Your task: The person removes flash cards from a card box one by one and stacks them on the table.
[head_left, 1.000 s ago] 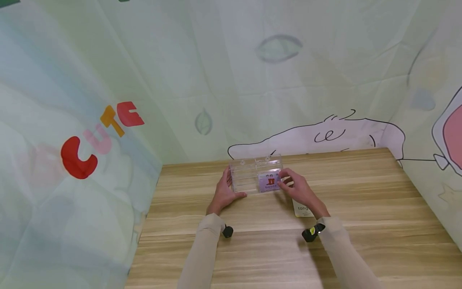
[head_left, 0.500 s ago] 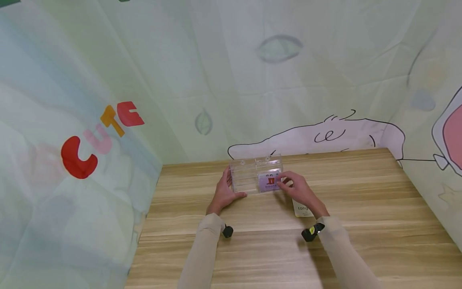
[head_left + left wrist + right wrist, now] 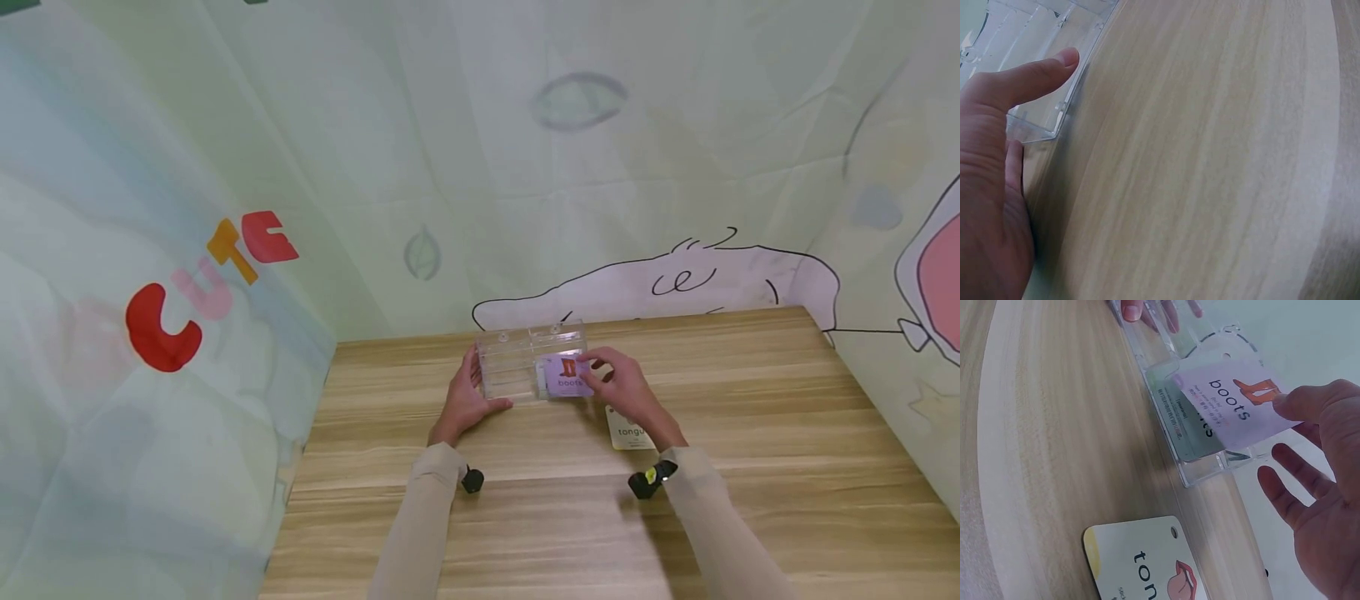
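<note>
A clear plastic holder (image 3: 510, 379) with compartments stands toward the back of the wooden table. My left hand (image 3: 463, 404) grips its left end, thumb across the front edge. Between thumb and fingers of my right hand (image 3: 624, 387) is a lilac flash card (image 3: 1229, 403) printed "boots" with a picture of red boots. That card is tilted and partly out of the holder's right compartment. Behind it, a greenish card (image 3: 1179, 419) sits in the same compartment, partly covered. The right hand's other fingers are spread, apart from the cards.
A white flash card (image 3: 628, 431) with a tongue picture lies flat on the table (image 3: 555, 517), below the right hand and partly hidden by the wrist. A printed fabric backdrop (image 3: 450, 167) rises behind the table's back edge.
The boots card has shifted right and out from its compartment in my right hand, uncovering the card behind it. My left hand and the holder have stayed in place.
</note>
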Demonstrator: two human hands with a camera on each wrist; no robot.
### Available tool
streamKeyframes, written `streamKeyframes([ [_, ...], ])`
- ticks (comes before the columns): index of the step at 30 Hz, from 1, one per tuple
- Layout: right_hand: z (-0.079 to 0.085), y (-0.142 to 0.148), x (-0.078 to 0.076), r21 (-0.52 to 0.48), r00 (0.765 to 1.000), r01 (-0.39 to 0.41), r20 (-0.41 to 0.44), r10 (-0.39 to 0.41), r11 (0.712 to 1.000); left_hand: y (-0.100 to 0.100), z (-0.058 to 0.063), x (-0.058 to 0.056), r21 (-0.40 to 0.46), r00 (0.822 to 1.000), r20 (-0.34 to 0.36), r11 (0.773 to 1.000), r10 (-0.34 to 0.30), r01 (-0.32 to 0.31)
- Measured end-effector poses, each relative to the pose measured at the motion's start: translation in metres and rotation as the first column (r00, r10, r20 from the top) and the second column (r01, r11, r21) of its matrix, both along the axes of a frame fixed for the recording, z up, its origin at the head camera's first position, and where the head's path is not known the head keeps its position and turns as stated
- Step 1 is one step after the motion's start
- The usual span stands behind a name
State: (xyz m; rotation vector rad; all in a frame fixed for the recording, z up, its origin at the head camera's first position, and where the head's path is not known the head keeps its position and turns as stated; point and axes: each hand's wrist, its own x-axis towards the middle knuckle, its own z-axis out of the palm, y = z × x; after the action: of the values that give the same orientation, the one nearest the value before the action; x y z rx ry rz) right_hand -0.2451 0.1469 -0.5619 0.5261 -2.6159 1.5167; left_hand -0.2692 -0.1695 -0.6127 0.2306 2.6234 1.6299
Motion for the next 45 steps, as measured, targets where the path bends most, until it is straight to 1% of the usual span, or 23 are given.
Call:
streamKeyframes([
  [6, 0.003, 0.002, 0.000, -0.007, 1.000, 0.004, 0.003, -0.004, 1.000, -0.001, 0.000, 0.000, 0.017, 1.000, -0.011, 1.000, -0.003, 0.003],
  [12, 0.006, 0.005, 0.001, -0.023, 0.999, 0.004, 0.035, -0.003, 1.000, -0.001, -0.001, -0.001, 0.019, 1.000, -0.019, 1.000, -0.007, 0.007],
  [16, 0.011, 0.007, 0.003, -0.018, 0.998, 0.014, 0.056, -0.013, 1.000, -0.001, -0.001, 0.000, 0.019, 1.000, -0.009, 1.000, -0.005, 0.005],
  [22, 0.013, 0.013, 0.004, -0.012, 0.999, 0.029, 0.043, -0.028, 1.000, 0.000, 0.000, 0.001, 0.009, 1.000, 0.002, 1.000, -0.001, 0.001],
  [28, 0.015, 0.022, 0.005, 0.029, 0.998, 0.051, 0.030, -0.052, 0.998, -0.001, -0.001, 0.000, 0.004, 1.000, 0.001, 1.000, 0.000, 0.000],
  [38, 0.018, 0.042, 0.010, 0.034, 0.997, 0.052, 0.055, -0.054, 0.998, -0.001, 0.000, 0.001, 0.010, 1.000, -0.005, 1.000, -0.003, 0.003],
  [45, 0.015, 0.056, 0.014, 0.029, 0.999, 0.041, 0.029, -0.042, 0.999, -0.003, -0.001, 0.001, 0.006, 1.000, -0.010, 1.000, 0.002, -0.002],
])
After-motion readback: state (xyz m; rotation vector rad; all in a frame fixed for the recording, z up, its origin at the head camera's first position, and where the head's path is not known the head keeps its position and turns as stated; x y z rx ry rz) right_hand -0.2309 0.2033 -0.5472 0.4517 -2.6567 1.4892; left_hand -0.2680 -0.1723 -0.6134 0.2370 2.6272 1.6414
